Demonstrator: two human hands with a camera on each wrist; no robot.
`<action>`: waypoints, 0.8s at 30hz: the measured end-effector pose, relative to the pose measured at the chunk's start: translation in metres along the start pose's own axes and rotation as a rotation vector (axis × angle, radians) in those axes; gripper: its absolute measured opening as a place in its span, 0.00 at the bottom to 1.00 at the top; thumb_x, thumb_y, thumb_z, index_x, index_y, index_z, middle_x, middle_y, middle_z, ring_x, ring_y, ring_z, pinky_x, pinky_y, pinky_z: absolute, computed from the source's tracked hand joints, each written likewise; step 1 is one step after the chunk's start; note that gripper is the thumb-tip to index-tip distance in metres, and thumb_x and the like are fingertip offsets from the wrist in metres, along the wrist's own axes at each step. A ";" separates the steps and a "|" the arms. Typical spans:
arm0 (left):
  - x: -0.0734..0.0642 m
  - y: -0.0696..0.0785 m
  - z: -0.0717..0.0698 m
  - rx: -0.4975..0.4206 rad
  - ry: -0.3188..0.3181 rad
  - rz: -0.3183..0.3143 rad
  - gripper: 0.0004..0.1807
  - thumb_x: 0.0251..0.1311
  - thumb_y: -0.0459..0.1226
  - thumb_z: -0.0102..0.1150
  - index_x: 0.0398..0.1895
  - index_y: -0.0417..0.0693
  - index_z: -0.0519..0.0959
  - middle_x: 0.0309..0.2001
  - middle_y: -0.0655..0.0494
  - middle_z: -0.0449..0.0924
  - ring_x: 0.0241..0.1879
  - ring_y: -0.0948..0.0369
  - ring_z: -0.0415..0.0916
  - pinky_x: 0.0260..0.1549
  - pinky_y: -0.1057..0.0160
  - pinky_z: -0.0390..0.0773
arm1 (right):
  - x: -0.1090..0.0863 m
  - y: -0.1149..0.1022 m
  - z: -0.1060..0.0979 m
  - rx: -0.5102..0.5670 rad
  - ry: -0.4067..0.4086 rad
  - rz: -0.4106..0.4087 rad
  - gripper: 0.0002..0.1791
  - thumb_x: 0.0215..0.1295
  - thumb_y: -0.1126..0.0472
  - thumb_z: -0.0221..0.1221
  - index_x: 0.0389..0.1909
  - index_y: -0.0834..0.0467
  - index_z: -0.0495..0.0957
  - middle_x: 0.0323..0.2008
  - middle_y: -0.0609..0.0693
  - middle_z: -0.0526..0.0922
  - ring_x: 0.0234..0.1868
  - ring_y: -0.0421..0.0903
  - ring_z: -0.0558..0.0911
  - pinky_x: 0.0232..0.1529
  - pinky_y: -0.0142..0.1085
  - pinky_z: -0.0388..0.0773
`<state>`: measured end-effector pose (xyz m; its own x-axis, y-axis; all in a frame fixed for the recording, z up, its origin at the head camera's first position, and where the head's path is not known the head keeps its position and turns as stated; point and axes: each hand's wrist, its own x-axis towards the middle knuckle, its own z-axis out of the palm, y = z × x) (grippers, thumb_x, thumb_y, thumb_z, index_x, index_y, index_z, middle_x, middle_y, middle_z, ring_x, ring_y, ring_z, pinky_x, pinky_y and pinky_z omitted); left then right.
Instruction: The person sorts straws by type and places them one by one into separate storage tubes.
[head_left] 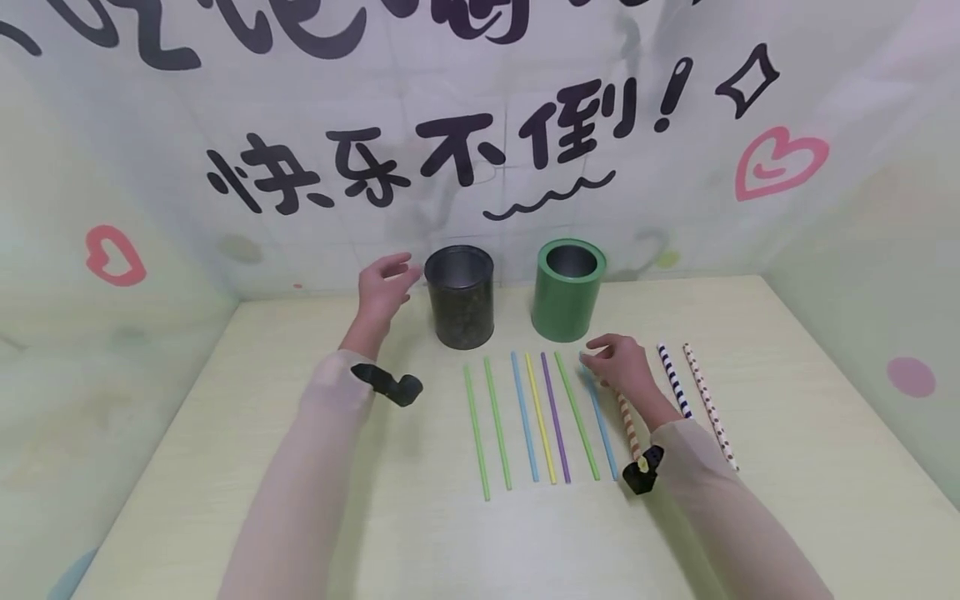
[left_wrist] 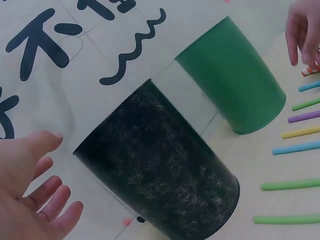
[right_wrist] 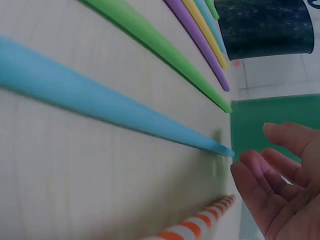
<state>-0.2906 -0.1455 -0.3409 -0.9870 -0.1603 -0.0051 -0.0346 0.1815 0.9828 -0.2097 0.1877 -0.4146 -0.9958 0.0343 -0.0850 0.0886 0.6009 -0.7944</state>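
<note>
My left hand (head_left: 384, 287) is beside the black can (head_left: 461, 304), fingers spread and loosely bent around nothing. In the left wrist view a gap shows between those fingers (left_wrist: 56, 200) and the can's rim. My right hand (head_left: 621, 365) hovers near the far end of a blue straw (head_left: 602, 425), in front of the green can (head_left: 566, 300). The right wrist view shows its thumb apart from the bent fingers (right_wrist: 255, 185), with nothing between them. An orange-striped straw (right_wrist: 192, 225) lies close by, partly hidden under the right forearm in the head view.
Left of the blue straw lie a green (head_left: 577, 417), a purple (head_left: 556, 421), a yellow (head_left: 542, 421), another blue (head_left: 525, 421) and two more green straws (head_left: 498, 425). A navy-striped (head_left: 673, 379) and a dotted straw (head_left: 707, 400) lie right. A printed cloth backdrop (head_left: 315, 242) stands behind the table (head_left: 225, 433).
</note>
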 end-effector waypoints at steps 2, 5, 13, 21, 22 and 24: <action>0.000 0.000 0.005 -0.021 -0.003 -0.005 0.26 0.56 0.39 0.61 0.58 0.40 0.71 0.53 0.44 0.70 0.48 0.53 0.73 0.47 0.55 0.76 | 0.001 0.002 0.005 -0.013 0.002 0.033 0.19 0.58 0.61 0.61 0.47 0.67 0.74 0.29 0.57 0.79 0.20 0.46 0.76 0.20 0.34 0.76; 0.000 -0.001 0.011 -0.039 -0.007 -0.015 0.25 0.54 0.38 0.62 0.57 0.41 0.72 0.52 0.44 0.70 0.45 0.54 0.73 0.47 0.55 0.76 | 0.002 0.003 0.011 -0.039 0.019 0.046 0.19 0.56 0.62 0.62 0.46 0.68 0.75 0.31 0.58 0.78 0.20 0.44 0.75 0.20 0.33 0.75; 0.003 -0.003 0.020 -0.066 -0.001 -0.043 0.23 0.53 0.34 0.62 0.54 0.42 0.75 0.50 0.45 0.70 0.43 0.56 0.72 0.47 0.54 0.76 | 0.002 0.005 0.020 -0.132 0.072 0.030 0.16 0.52 0.65 0.64 0.41 0.68 0.78 0.30 0.59 0.80 0.25 0.47 0.77 0.23 0.34 0.75; 0.004 -0.005 0.025 -0.092 0.019 -0.051 0.20 0.53 0.32 0.62 0.52 0.42 0.77 0.44 0.49 0.73 0.35 0.62 0.74 0.40 0.59 0.79 | 0.003 0.003 0.024 -0.149 0.071 0.069 0.15 0.51 0.66 0.63 0.40 0.68 0.79 0.32 0.59 0.81 0.24 0.46 0.77 0.22 0.33 0.75; 0.004 -0.005 0.025 -0.096 0.023 -0.054 0.20 0.53 0.32 0.62 0.52 0.42 0.77 0.43 0.49 0.73 0.35 0.62 0.73 0.40 0.59 0.80 | 0.003 0.003 0.024 -0.151 0.074 0.074 0.14 0.51 0.66 0.63 0.40 0.68 0.79 0.32 0.59 0.81 0.24 0.46 0.77 0.22 0.33 0.75; 0.004 -0.005 0.026 -0.102 0.031 -0.057 0.20 0.53 0.32 0.61 0.51 0.42 0.77 0.42 0.50 0.73 0.34 0.62 0.73 0.39 0.59 0.80 | 0.004 0.002 0.025 -0.157 0.076 0.076 0.14 0.51 0.66 0.63 0.40 0.68 0.79 0.32 0.59 0.82 0.25 0.46 0.77 0.22 0.33 0.75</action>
<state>-0.2984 -0.1220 -0.3507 -0.9786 -0.1976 -0.0572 -0.0726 0.0720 0.9948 -0.2131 0.1694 -0.4317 -0.9858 0.1409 -0.0909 0.1647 0.7116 -0.6830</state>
